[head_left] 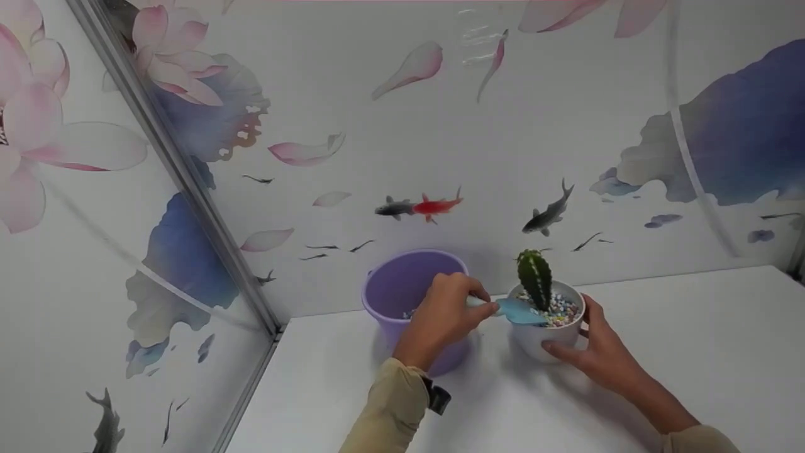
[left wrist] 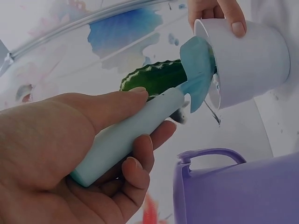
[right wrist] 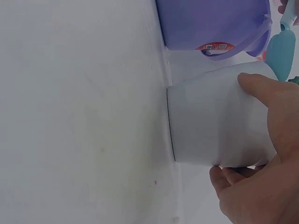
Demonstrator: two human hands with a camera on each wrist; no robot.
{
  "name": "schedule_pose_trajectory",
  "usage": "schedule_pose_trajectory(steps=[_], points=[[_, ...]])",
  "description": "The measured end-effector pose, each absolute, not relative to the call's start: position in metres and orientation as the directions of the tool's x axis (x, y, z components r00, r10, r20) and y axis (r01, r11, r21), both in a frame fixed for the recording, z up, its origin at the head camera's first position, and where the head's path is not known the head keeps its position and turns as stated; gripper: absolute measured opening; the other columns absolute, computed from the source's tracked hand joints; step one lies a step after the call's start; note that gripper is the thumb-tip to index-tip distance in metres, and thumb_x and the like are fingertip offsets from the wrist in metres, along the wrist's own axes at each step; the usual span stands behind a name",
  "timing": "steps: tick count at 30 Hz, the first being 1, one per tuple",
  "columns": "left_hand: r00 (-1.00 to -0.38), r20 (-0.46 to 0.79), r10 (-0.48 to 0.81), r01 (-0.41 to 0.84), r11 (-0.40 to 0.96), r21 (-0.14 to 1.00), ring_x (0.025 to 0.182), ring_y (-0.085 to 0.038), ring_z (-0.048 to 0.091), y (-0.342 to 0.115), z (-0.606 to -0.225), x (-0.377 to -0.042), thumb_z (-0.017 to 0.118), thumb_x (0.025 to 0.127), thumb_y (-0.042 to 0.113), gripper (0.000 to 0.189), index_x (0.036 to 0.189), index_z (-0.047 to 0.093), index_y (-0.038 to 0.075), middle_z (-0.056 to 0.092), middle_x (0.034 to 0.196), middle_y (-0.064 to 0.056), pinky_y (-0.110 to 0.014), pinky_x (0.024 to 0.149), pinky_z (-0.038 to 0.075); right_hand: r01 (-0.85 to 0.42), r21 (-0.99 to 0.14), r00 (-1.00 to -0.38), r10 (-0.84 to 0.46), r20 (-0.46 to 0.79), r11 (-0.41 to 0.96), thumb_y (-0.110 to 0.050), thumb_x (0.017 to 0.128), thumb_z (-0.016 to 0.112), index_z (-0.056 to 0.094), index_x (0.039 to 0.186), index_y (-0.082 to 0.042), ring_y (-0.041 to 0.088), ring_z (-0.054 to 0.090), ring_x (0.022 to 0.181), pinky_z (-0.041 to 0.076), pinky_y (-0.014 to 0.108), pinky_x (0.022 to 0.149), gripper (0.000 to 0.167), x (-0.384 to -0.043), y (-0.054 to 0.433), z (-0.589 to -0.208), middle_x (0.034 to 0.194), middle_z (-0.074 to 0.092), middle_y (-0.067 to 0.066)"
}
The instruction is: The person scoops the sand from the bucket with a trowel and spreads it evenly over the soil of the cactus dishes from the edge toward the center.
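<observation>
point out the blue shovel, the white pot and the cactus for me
Blue shovel (left wrist: 133, 128): left wrist view, on the middle of its handle
White pot (right wrist: 215, 119): right wrist view, on its outer side wall
Cactus (head_left: 534, 277): head view, midway up its green stem

White wall panels (head_left: 339, 38) printed with pink lotus flowers (head_left: 166, 53), blue-violet leaves (head_left: 748, 132) and small fish (head_left: 547, 214) fill the head view's upper part; a grey metal strip (head_left: 181, 170) slants down the left. The white worktop (head_left: 710, 346) spans lower centre to right, under dim light.
</observation>
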State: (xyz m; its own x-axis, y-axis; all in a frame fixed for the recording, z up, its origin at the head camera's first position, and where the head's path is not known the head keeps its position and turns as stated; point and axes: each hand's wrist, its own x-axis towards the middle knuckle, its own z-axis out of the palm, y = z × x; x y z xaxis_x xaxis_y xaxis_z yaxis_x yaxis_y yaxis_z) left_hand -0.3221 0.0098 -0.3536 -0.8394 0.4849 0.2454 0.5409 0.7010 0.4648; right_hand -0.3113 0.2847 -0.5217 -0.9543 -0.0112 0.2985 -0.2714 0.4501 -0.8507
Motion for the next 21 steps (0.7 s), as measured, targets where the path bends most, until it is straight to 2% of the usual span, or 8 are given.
schedule_pose_trajectory(steps=[4,11,14,17,21], points=[[-0.841,0.254,0.477,0.538,0.695,0.477,0.102,-0.009,0.068,0.0086,-0.3533,-0.3221,0.082,0.099,0.028,0.015,0.107,0.087,0.016,0.082,0.105,0.007,-0.030,0.094,0.059,-0.267,-0.848,-0.955,-0.010,0.296,0.457,-0.041,0.091,0.089,0.006,0.169,0.000,0.052,0.028,0.159,0.037,0.076,0.119,0.121,-0.3113,0.2848,-0.5222,0.171,0.027,0.028],[-0.841,0.238,0.487,0.534,0.670,0.515,0.094,-0.004,0.069,0.0102,-0.3575,-0.3211,0.082,0.099,0.028,0.014,0.106,0.087,0.016,0.082,0.105,0.008,-0.023,0.084,0.060,-0.268,-0.847,-0.956,-0.016,0.294,0.460,-0.042,0.091,0.089,0.006,0.170,-0.001,0.051,0.029,0.159,0.037,0.076,0.118,0.122,-0.3116,0.2848,-0.5226,0.171,0.027,0.028],[-0.847,0.224,0.481,0.522,0.680,0.515,0.098,-0.006,0.069,0.0122,-0.3583,-0.3202,0.082,0.099,0.031,0.015,0.105,0.087,0.018,0.082,0.107,0.009,-0.025,0.086,0.061,-0.265,-0.846,-0.957,-0.018,0.290,0.462,-0.043,0.092,0.089,0.005,0.170,-0.002,0.051,0.029,0.159,0.037,0.076,0.118,0.122,-0.3117,0.2850,-0.5226,0.172,0.027,0.028],[-0.862,0.207,0.464,0.499,0.697,0.516,0.106,-0.007,0.068,0.0145,-0.3568,-0.3195,0.082,0.099,0.034,0.016,0.106,0.087,0.021,0.081,0.110,0.011,-0.030,0.097,0.059,-0.262,-0.845,-0.958,-0.017,0.288,0.466,-0.043,0.092,0.088,0.005,0.170,-0.002,0.051,0.029,0.159,0.037,0.076,0.118,0.122,-0.3115,0.2851,-0.5221,0.172,0.026,0.028],[-0.875,0.195,0.444,0.474,0.698,0.537,0.107,-0.007,0.067,0.0172,-0.3549,-0.3189,0.081,0.099,0.037,0.018,0.105,0.087,0.022,0.080,0.111,0.013,-0.032,0.099,0.059,-0.256,-0.845,-0.959,-0.014,0.283,0.469,-0.043,0.092,0.089,0.004,0.171,-0.003,0.051,0.029,0.159,0.037,0.076,0.119,0.122,-0.3110,0.2850,-0.5215,0.172,0.026,0.027]])
